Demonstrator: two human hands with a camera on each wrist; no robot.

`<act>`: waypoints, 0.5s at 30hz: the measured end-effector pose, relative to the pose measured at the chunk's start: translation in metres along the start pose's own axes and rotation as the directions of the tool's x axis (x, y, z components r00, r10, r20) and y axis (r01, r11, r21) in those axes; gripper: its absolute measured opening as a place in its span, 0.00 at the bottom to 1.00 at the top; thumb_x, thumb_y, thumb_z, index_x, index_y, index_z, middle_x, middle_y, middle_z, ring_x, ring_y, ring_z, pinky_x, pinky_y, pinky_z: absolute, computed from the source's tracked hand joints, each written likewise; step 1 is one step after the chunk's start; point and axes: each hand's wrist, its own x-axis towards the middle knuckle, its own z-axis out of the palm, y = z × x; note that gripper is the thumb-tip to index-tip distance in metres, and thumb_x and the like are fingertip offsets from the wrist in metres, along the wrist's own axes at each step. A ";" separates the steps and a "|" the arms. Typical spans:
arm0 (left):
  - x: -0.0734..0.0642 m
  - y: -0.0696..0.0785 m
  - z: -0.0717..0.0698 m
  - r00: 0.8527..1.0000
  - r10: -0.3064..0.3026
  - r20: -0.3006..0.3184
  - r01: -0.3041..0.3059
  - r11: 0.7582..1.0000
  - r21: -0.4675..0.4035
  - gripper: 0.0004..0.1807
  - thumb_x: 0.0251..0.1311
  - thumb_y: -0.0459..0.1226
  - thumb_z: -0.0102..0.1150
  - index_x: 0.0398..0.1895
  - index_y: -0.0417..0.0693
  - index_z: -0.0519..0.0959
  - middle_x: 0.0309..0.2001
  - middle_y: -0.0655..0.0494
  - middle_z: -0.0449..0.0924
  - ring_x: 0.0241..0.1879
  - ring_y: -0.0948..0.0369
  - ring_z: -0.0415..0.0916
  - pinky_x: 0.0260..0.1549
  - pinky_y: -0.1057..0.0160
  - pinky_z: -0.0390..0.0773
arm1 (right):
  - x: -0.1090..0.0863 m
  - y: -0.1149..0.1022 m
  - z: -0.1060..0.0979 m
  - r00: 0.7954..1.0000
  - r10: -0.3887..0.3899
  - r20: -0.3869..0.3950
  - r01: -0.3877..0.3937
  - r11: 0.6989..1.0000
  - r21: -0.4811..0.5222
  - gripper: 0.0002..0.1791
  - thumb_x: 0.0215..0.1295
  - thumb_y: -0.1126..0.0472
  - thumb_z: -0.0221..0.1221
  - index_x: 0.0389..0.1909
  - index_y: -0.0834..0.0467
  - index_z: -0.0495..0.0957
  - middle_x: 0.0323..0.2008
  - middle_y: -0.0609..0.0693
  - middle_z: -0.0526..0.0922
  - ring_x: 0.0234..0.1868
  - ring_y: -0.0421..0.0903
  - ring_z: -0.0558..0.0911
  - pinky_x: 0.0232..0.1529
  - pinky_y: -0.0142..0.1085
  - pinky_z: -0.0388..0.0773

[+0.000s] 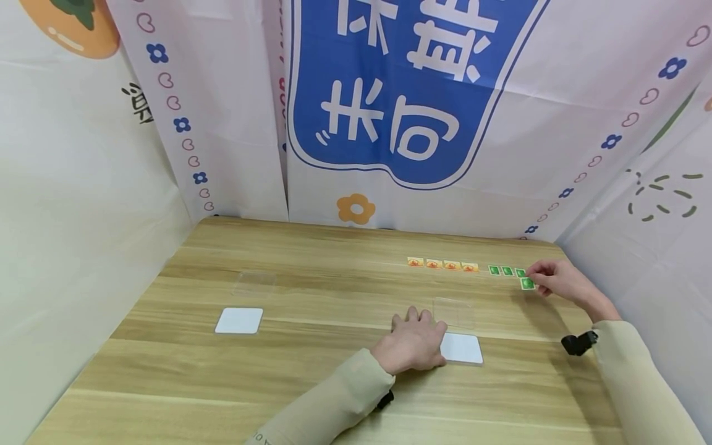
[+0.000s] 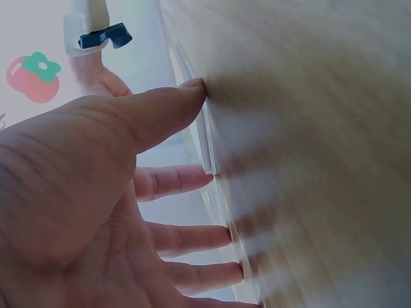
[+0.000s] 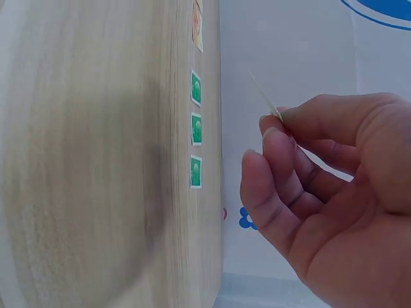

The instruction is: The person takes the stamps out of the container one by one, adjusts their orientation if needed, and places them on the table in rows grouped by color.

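Above the table at the right, my right hand (image 1: pixel 559 281) pinches a small green stamp (image 1: pixel 527 283) between thumb and fingertips; the right wrist view shows the stamp edge-on. Three similar green stamps (image 3: pixel 196 129) lie in a row on the table beside it. My left hand (image 1: pixel 414 343) rests on the table with fingers spread. Its thumb and index fingertip touch the left edge of a white rounded card (image 1: pixel 463 348), which has visible thickness in the left wrist view.
Several orange stamps (image 1: pixel 434 264) continue the row to the left. A clear plate (image 1: pixel 453 312) lies behind the right white card. At the left are another white card (image 1: pixel 239 321) and another clear plate (image 1: pixel 254 284). Printed curtains (image 1: pixel 233 123) stand around the table.
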 end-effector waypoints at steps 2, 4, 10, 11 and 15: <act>0.000 0.000 0.000 1.000 0.002 -0.003 -0.002 1.000 0.001 0.24 0.58 0.60 0.62 0.54 0.65 0.73 0.54 0.56 0.71 0.57 0.51 0.65 0.54 0.42 0.70 | 0.001 0.001 -0.001 1.000 0.001 -0.003 -0.001 1.000 -0.001 0.15 0.72 0.64 0.54 0.48 0.73 0.75 0.29 0.56 0.81 0.28 0.42 0.80 0.31 0.36 0.82; 0.000 0.000 0.000 1.000 0.004 -0.004 -0.004 1.000 0.001 0.24 0.58 0.59 0.62 0.54 0.65 0.74 0.54 0.56 0.71 0.57 0.51 0.65 0.53 0.42 0.71 | 0.002 0.001 -0.003 1.000 0.008 -0.001 -0.008 1.000 0.002 0.15 0.72 0.64 0.54 0.49 0.74 0.75 0.29 0.55 0.81 0.28 0.42 0.80 0.32 0.36 0.82; 0.000 0.000 0.000 1.000 0.005 -0.002 -0.005 1.000 0.005 0.24 0.59 0.59 0.61 0.55 0.65 0.73 0.54 0.55 0.71 0.56 0.51 0.65 0.53 0.42 0.71 | 0.008 0.003 -0.007 1.000 0.009 0.004 -0.009 1.000 0.017 0.15 0.71 0.64 0.54 0.49 0.74 0.75 0.29 0.54 0.81 0.28 0.40 0.80 0.33 0.37 0.83; 0.000 0.000 0.000 1.000 0.006 -0.002 -0.006 1.000 0.006 0.24 0.59 0.59 0.61 0.55 0.65 0.73 0.54 0.56 0.71 0.56 0.51 0.65 0.53 0.42 0.71 | 0.008 0.003 -0.008 1.000 0.004 0.004 -0.004 1.000 0.017 0.15 0.71 0.64 0.54 0.49 0.74 0.75 0.29 0.54 0.81 0.28 0.41 0.81 0.33 0.37 0.83; 0.000 0.000 0.000 1.000 0.008 -0.001 -0.008 1.000 0.009 0.24 0.59 0.59 0.61 0.55 0.65 0.73 0.55 0.55 0.71 0.56 0.51 0.65 0.52 0.42 0.71 | 0.011 0.003 -0.011 1.000 0.020 -0.002 -0.020 1.000 0.018 0.15 0.71 0.65 0.54 0.49 0.74 0.75 0.30 0.56 0.82 0.28 0.42 0.81 0.34 0.37 0.83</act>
